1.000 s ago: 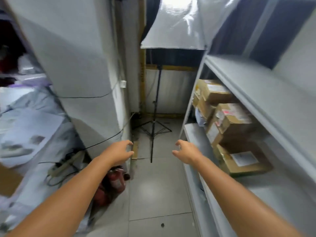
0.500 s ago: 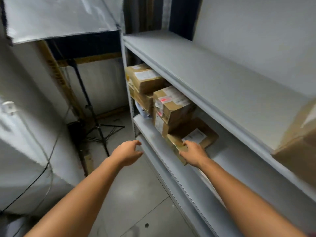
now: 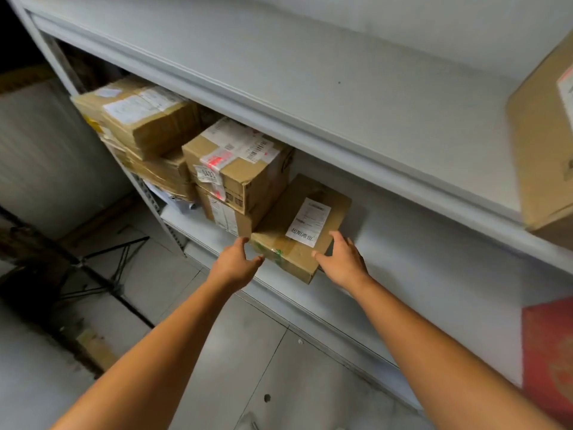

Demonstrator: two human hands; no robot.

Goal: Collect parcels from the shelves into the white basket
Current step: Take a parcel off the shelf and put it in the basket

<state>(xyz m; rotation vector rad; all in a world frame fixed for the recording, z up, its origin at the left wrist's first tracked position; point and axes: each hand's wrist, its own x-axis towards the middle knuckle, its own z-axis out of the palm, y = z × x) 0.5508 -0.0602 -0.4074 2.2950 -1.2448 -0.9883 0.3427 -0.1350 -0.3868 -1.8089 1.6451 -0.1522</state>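
Parcel (image 3: 300,234), one, flat brown cardboard with a single white label, at the front lip of the middle shelf (image 3: 434,246), near corner jutting past the edge. Two bare arms reaching toward it.

Left grip (image 3: 235,263) just off the parcel's left front corner, fingers spread and loosely bent, holding nothing; touching the cardboard or not, cannot tell. Right grip (image 3: 342,260) at the parcel's right front corner, thumb laid on the top face, fingers stretched along the right side, spread rather than clamped.

Directly left of the parcel and against it, two stacked boxes (image 3: 235,175), one on the other. Farther left, a second stack (image 3: 145,125) of at least two boxes, blurred, with one white bag (image 3: 173,198) beneath.

Above and right of the parcel, on the upper shelf (image 3: 310,88), one larger box (image 3: 539,150), cut by the frame edge. Below and right, one red box (image 3: 548,352). Below and left, on the floor (image 3: 263,352), one black tripod (image 3: 77,263).
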